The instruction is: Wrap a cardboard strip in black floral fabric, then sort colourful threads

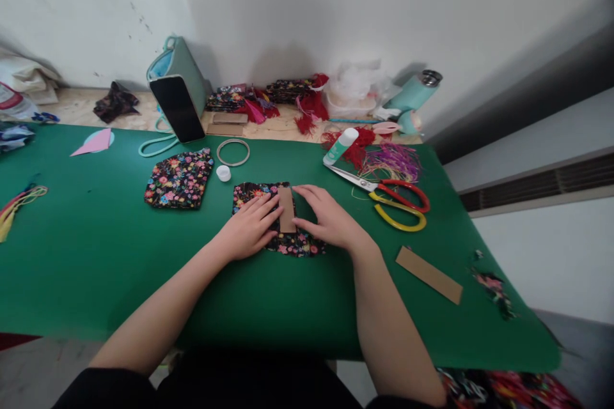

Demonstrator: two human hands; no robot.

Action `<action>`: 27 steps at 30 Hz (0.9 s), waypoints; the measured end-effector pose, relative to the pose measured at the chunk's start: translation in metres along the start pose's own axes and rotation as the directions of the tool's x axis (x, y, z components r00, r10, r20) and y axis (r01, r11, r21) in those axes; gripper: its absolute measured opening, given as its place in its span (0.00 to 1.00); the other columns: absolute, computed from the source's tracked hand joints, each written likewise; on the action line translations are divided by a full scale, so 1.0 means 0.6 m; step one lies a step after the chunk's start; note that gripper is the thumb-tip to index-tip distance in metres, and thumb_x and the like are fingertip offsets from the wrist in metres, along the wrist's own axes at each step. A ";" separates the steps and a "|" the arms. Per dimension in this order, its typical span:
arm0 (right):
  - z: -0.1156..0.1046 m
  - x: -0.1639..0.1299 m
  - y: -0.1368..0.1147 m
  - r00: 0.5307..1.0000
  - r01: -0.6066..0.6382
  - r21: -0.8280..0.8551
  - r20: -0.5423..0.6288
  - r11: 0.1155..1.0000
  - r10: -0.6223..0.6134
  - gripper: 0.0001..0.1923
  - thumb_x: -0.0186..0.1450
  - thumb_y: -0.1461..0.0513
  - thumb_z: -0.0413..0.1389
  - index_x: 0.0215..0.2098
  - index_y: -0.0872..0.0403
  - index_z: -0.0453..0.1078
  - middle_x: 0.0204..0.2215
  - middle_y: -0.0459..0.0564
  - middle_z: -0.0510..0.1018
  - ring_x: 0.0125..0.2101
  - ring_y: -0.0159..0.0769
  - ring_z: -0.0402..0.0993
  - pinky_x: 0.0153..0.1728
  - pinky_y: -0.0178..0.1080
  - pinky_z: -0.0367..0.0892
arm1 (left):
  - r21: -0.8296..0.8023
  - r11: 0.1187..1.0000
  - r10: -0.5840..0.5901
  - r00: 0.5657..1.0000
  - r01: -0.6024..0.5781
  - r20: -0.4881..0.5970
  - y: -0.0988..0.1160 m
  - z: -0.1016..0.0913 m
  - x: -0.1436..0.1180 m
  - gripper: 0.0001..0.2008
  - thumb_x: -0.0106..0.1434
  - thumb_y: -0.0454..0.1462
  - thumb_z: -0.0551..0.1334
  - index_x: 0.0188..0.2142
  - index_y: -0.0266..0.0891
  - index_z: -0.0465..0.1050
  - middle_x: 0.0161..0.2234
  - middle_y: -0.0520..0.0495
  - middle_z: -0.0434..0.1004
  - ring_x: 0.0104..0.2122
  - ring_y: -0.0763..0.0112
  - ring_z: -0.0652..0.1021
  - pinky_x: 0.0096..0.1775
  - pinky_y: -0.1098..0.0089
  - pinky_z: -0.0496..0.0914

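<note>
A strip of brown cardboard (287,212) lies upright on a black floral fabric piece (297,245) on the green table. My left hand (249,227) rests flat on the fabric, fingers stretched out, its fingertips at the strip's left edge. On the other side, my right hand (328,216) is curved with thumb and fingers apart, its tips by the strip's right edge. Part of the fabric is hidden under both hands. Up and to the left lies a second floral fabric piece (178,180). A small white cap (223,173) and a ring (233,152) sit between the two pieces.
Scissors (377,186) with red and yellow handles lie right, below a glue stick (341,146). Another cardboard strip (429,275) is nearer the right edge. A phone (178,108) leans on a teal pouch (185,64) at the back; a bottle (416,91) stands by purple threads (393,163).
</note>
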State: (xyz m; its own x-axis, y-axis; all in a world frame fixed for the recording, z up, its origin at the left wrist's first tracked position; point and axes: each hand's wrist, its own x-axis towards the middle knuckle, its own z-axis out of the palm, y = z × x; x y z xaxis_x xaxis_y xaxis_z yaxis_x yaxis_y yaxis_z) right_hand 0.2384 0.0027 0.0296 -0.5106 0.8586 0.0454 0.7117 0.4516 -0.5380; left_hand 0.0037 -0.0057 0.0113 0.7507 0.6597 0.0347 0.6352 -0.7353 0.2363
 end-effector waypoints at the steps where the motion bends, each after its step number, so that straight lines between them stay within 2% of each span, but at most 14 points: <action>1: 0.000 0.001 -0.001 1.000 0.004 -0.010 0.000 1.000 -0.004 0.29 0.66 0.54 0.52 0.63 0.53 0.55 0.59 0.61 0.64 0.59 0.50 0.59 0.59 0.55 0.58 | 0.002 1.000 0.003 1.000 -0.003 0.002 0.000 0.000 0.000 0.26 0.68 0.41 0.52 0.62 0.33 0.57 0.65 0.37 0.53 0.65 0.54 0.55 0.62 0.54 0.54; 6: 0.001 0.005 -0.008 1.000 0.024 -0.017 -0.014 1.000 -0.024 0.21 0.71 0.58 0.42 0.61 0.51 0.58 0.60 0.57 0.64 0.60 0.46 0.59 0.60 0.56 0.57 | 0.001 1.000 -0.008 1.000 0.008 -0.004 0.001 0.001 0.000 0.25 0.68 0.41 0.52 0.62 0.34 0.58 0.65 0.37 0.55 0.65 0.55 0.55 0.62 0.54 0.54; 18: 0.003 0.005 -0.013 0.996 0.043 -0.137 0.080 0.990 -0.032 0.24 0.66 0.58 0.51 0.59 0.55 0.61 0.63 0.59 0.62 0.62 0.51 0.56 0.62 0.59 0.51 | -0.007 1.000 -0.015 1.000 0.015 0.005 0.002 0.001 0.000 0.25 0.68 0.41 0.52 0.62 0.34 0.58 0.65 0.38 0.54 0.65 0.56 0.54 0.63 0.55 0.53; 27: 0.003 0.004 -0.014 0.995 0.048 -0.140 0.091 0.989 -0.035 0.27 0.63 0.63 0.52 0.61 0.52 0.60 0.63 0.57 0.60 0.63 0.50 0.55 0.62 0.59 0.50 | 0.014 1.000 -0.004 1.000 0.004 0.010 0.001 0.000 0.000 0.26 0.68 0.41 0.51 0.63 0.34 0.56 0.65 0.38 0.53 0.65 0.55 0.54 0.63 0.55 0.53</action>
State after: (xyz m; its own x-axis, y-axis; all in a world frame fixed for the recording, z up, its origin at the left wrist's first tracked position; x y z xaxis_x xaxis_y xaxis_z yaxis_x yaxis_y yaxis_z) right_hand 0.2305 0.0007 0.0327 -0.5771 0.8165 -0.0129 0.7472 0.5216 -0.4119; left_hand 0.0040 -0.0064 0.0116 0.7502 0.6608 0.0238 0.6403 -0.7350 0.2231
